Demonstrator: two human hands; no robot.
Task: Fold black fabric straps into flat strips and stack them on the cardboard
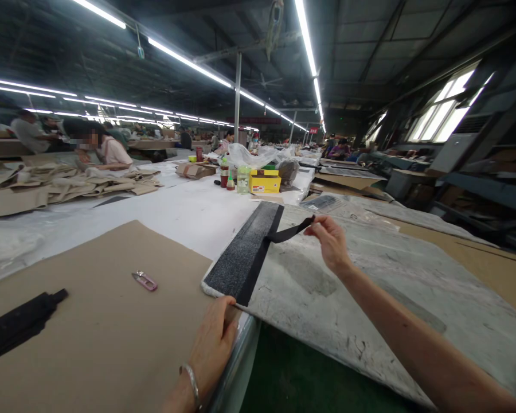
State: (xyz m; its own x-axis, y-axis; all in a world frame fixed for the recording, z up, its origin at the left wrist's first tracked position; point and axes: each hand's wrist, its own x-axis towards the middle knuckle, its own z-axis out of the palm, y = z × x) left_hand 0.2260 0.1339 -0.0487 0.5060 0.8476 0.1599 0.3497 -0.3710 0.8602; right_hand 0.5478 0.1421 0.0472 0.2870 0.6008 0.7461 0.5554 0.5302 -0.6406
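Note:
My right hand pinches the raised end of a black fabric strip between thumb and fingertips. The strip's other end meets the black border of a dark grey speckled fabric piece. That piece lies flat along the left end of a stained, pale grey padded board. At the board's near corner, my left hand is closed on the edge beside the fabric's lower end; some of its fingers are hidden. Pink-handled thread snips and a folded black fabric bundle rest on brown card to the left.
Farther back on the white table stand a yellow box, several bottles and clear plastic bags. A person sits behind piled beige material at the left. Green floor shows below the board's near edge.

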